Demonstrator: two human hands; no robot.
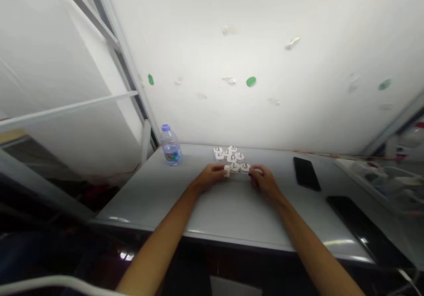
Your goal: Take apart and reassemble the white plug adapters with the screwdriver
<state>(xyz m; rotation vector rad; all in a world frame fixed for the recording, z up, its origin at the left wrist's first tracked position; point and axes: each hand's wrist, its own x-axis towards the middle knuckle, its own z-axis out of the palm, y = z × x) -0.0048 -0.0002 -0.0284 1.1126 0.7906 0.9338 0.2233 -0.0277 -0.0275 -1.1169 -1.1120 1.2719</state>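
Note:
Several small white round parts [229,153] lie in a cluster on the grey table [159,199] near its far edge. My left hand [210,176] reaches in from the left, fingers curled on a small white part [228,170] at the cluster's near side. From the right, my right hand [261,179] has its fingers closed against another white part [245,168]. Both hands rest on the table top, close together. The image is too blurred to show how the parts are shaped.
A small plastic water bottle [171,146] with a blue cap stands at the far left of the table. A black phone [306,173] lies to the right, a larger dark flat object [361,229] nearer. A white tray [391,183] holds items at far right. A white wall rises behind.

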